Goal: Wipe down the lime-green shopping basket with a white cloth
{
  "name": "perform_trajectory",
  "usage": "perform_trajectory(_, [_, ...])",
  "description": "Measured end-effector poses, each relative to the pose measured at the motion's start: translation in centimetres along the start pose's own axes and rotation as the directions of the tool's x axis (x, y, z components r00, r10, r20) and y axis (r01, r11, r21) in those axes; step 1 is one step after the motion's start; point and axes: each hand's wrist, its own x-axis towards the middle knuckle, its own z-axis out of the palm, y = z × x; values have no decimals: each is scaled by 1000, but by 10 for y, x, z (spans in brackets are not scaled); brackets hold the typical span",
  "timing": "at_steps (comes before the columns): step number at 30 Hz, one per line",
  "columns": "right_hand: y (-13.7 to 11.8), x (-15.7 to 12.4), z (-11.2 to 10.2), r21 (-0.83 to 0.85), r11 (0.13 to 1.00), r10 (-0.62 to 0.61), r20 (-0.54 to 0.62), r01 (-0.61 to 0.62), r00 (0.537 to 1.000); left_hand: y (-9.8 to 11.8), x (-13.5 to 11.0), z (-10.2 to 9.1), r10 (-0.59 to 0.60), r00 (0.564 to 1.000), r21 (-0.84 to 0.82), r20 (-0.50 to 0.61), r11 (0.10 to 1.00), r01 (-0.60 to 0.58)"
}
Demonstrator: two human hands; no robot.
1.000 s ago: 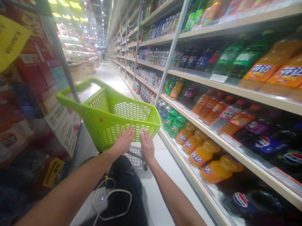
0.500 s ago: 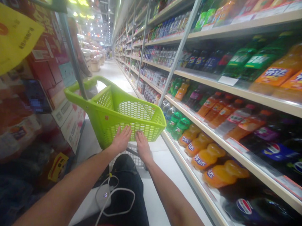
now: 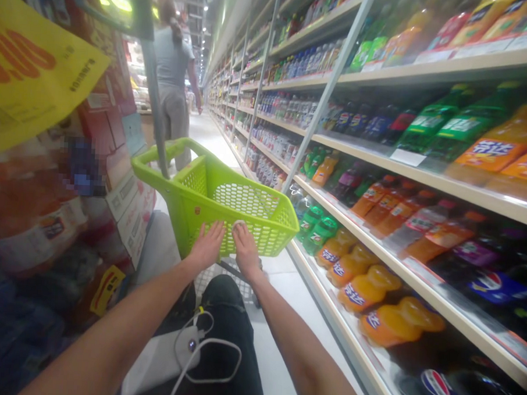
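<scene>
Drinks shelves run down the right, boxed stock crowds the left, so the aisle's narrow. Another person stands far ahead, w/ back to me. Green cart sits mid-aisle just in front of my knees, clear of both sides. Left hand & right hand lie side by side on its near wall, fingers released and flat, not wrapped round anything; prob. so the push goes in even. Power bank rests on my lap, cable looped slack.

Perforated matt plastic basket (lime-green); glossy plastic bottles alongside.
</scene>
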Motion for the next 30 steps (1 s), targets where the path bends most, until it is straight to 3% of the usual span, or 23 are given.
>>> perform_trajectory(3, [-7,-22,9,0,1000,-9,91,9,996,-6,-5,5,-7,1000,0,-6,1000,7])
perform_trajectory(6, [-14,-27,6,1,1000,-18,94,18,995,-11,-10,7,-9,1000,-8,-12,1000,9])
perform_trajectory(13, [-23,34,-14,35,999,-7,-137,12,991,-22,-12,-2,-40,998,0,-46,999,40])
perform_trajectory(17, [-27,43,-3,22,1000,-18,-47,19,999,-30,-15,-4,-61,996,-6,-60,998,61])
perform_trajectory(24, [-41,2,29,76,994,-84,90,77,992,-45,-30,4,-92,995,-8,-35,996,92])
perform_trajectory(27, [-50,3,27,97,989,-113,49,108,992,-52,-35,4,-102,994,1,-46,995,102])
perform_trajectory(30, [-62,25,13,149,979,-126,-79,136,989,-58,-38,0,-120,991,12,-60,993,121])
